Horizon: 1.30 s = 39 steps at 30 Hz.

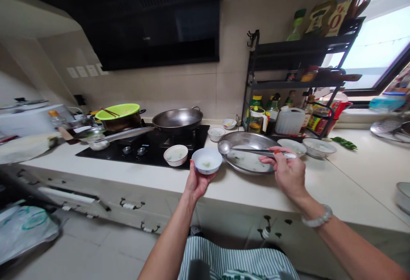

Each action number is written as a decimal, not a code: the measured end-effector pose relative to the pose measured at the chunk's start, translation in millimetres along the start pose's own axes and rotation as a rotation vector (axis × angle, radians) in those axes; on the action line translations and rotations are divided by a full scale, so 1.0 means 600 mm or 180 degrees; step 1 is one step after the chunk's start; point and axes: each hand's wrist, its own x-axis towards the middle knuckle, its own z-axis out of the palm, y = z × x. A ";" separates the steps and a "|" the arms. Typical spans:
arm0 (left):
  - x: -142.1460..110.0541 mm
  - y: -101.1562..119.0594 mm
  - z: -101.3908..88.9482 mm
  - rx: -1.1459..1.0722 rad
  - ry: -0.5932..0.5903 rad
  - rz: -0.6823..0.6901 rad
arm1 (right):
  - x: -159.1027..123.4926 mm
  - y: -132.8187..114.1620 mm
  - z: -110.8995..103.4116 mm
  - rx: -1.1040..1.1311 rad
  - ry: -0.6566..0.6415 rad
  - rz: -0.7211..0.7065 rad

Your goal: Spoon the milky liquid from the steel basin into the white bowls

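My left hand [197, 183] holds a small white bowl [206, 160] from underneath, just above the counter's front edge; a little pale food lies in it. My right hand [287, 169] grips the handle of a metal ladle [243, 149]. The ladle's cup hangs over the left rim of a large steel basin [237, 138] that holds a thin layer of pale liquid. A second small white bowl [176, 154] sits on the stove's right edge, next to the held bowl.
A black hob [150, 147] carries a wok [178, 119] and a pot under a green lid [118, 111]. More small bowls [216, 133] and dishes [319, 147] ring the basin. A black rack [297, 57] with bottles stands behind it. Green peppers [345, 143] lie at right.
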 end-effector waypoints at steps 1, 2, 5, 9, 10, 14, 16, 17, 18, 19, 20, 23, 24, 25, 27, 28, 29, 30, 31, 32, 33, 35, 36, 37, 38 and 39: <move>0.000 0.000 0.000 0.0005 -0.0002 -0.0004 | 0.012 0.007 -0.009 -0.0171 0.0042 0.0008; -0.001 0.000 0.001 0.0009 -0.0007 -0.0014 | 0.023 0.015 -0.017 -0.0410 -0.0001 -0.0011; -0.001 0.000 0.001 0.0011 -0.0012 -0.0044 | 0.043 0.036 -0.036 -0.1113 -0.0207 -0.0211; -0.001 0.001 0.001 -0.0010 0.0010 -0.0029 | 0.049 0.055 -0.040 -0.1400 -0.0396 -0.0297; -0.001 0.001 0.002 -0.0014 0.0012 -0.0029 | 0.048 0.058 -0.039 -0.1375 -0.0427 -0.0264; -0.002 0.001 0.004 -0.0021 0.0011 -0.0038 | 0.050 0.069 -0.032 -0.0987 -0.0264 0.0139; -0.002 0.002 0.004 -0.0023 0.0014 -0.0042 | 0.055 0.076 -0.030 -0.0662 0.0092 0.0486; -0.002 0.002 0.005 -0.0023 0.0013 -0.0041 | 0.058 0.079 -0.030 -0.0498 0.0286 0.0618; -0.002 0.002 0.005 -0.0022 0.0011 -0.0042 | 0.062 0.081 -0.031 -0.0352 0.0456 0.0696; -0.002 0.001 0.005 -0.0021 0.0011 -0.0042 | 0.065 0.083 -0.032 -0.0239 0.0585 0.0717; -0.002 0.001 0.005 -0.0023 0.0016 -0.0039 | 0.068 0.084 -0.033 -0.0159 0.0659 0.0707; -0.002 0.001 0.006 -0.0039 0.0024 -0.0046 | 0.074 0.080 -0.038 -0.0054 0.0745 0.0669; -0.002 0.001 0.006 -0.0048 0.0026 -0.0049 | 0.075 0.077 -0.039 -0.0031 0.0769 0.0672; -0.002 0.001 0.006 -0.0056 0.0027 -0.0049 | 0.076 0.075 -0.040 -0.0013 0.0787 0.0677; -0.003 0.001 0.007 -0.0059 0.0026 -0.0044 | 0.077 0.072 -0.043 0.0027 0.0827 0.0656; -0.003 0.001 0.007 -0.0054 0.0026 -0.0042 | 0.078 0.071 -0.044 0.0058 0.0841 0.0631; -0.003 0.002 0.007 -0.0045 0.0025 -0.0046 | 0.079 0.071 -0.046 0.0093 0.0850 0.0603; -0.003 0.002 0.007 -0.0036 0.0023 -0.0051 | 0.080 0.072 -0.047 0.0130 0.0860 0.0575; -0.003 0.002 0.007 -0.0031 0.0024 -0.0058 | 0.082 0.074 -0.049 0.0165 0.0867 0.0553; -0.003 0.002 0.007 -0.0030 0.0032 -0.0063 | 0.083 0.076 -0.050 0.0195 0.0871 0.0535; -0.003 0.002 0.007 -0.0029 0.0046 -0.0067 | 0.085 0.077 -0.052 0.0219 0.0872 0.0525; -0.003 0.002 0.006 -0.0024 0.0063 -0.0065 | 0.088 0.079 -0.055 0.0268 0.0897 0.0518; -0.002 0.002 0.006 -0.0020 0.0060 -0.0066 | 0.089 0.079 -0.057 0.0294 0.0902 0.0517; -0.002 0.002 0.005 -0.0015 0.0056 -0.0072 | 0.090 0.079 -0.058 0.0313 0.0894 0.0519; -0.002 0.002 0.005 -0.0013 0.0052 -0.0076 | 0.091 0.078 -0.059 0.0329 0.0883 0.0517; -0.001 0.002 0.005 -0.0014 0.0051 -0.0079 | 0.091 0.077 -0.060 0.0336 0.0869 0.0508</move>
